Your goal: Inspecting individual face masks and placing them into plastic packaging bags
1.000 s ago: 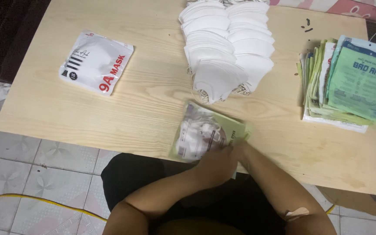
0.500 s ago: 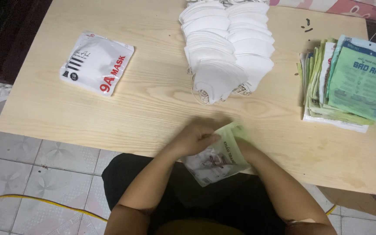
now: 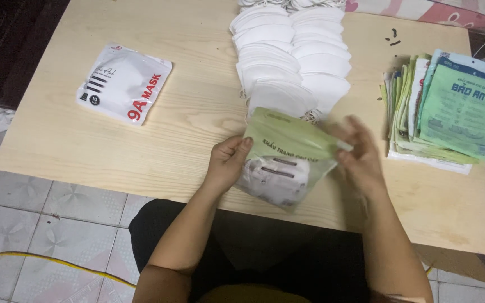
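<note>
At the centre of the frame, near the table's (image 3: 57, 151) front edge, the left hand (image 3: 227, 165) grips the left side of a green-topped pouch (image 3: 287, 163) with white masks inside, while the right hand (image 3: 357, 154) pinches its top right corner. If either grip slackens, the smooth pouch could slide off the edge. The mask stacks (image 3: 293, 62) just behind could be knocked over.

My counter (image 3: 197, 129) is pale wood with fine grain. On it, the pouch (image 3: 287, 160) is light green on top and clear below, showing white. Beyond the pouch, the masks (image 3: 293, 62) are plain white; left, a white packet (image 3: 123, 82) has red letters; right, green packets (image 3: 450, 106).
</note>
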